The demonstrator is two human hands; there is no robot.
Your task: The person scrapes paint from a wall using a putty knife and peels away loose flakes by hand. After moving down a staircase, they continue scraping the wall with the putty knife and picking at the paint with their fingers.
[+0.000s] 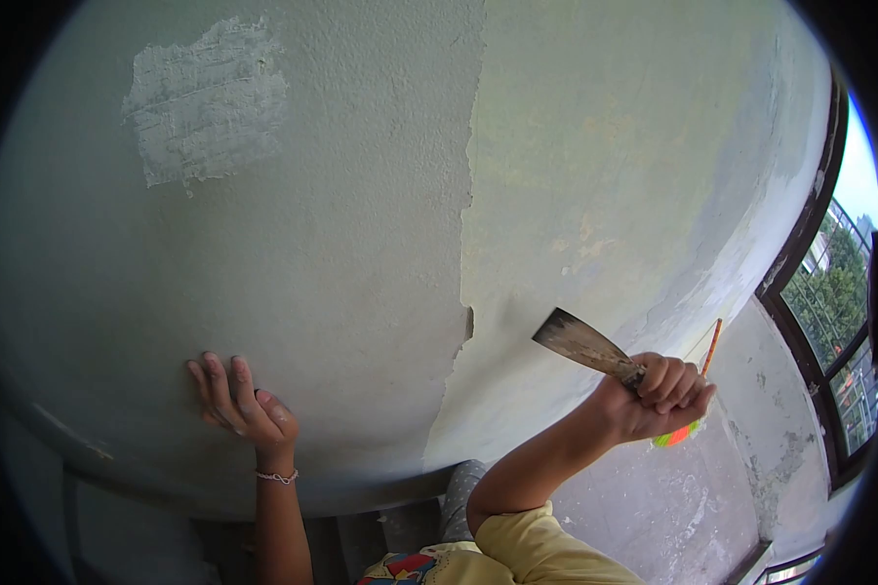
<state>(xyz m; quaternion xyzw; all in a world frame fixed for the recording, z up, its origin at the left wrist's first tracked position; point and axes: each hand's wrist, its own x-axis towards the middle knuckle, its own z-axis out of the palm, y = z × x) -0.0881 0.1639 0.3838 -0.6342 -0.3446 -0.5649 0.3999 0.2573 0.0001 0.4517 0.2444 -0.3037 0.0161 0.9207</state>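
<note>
My right hand (pixel 665 395) grips the handle of a putty knife (pixel 587 343). Its worn, stained blade points up and left and appears to be just off the wall (pixel 361 253). My left hand (pixel 244 405) rests against the lower left of that wall with its fingers spread and white dust on them. Between the two hands runs the ragged edge of a grey coating (pixel 400 195), with paler yellowish wall bared to its right. A small chip (pixel 469 323) shows on this edge.
A rough white filler patch (pixel 210 102) covers the upper left wall. At right is a dark-framed window (pixel 829 292) with trees outside. Behind my right hand are an orange stick (pixel 714 343) and an orange and green object (pixel 673 438), partly hidden. White-spotted floor (pixel 654 507) lies below.
</note>
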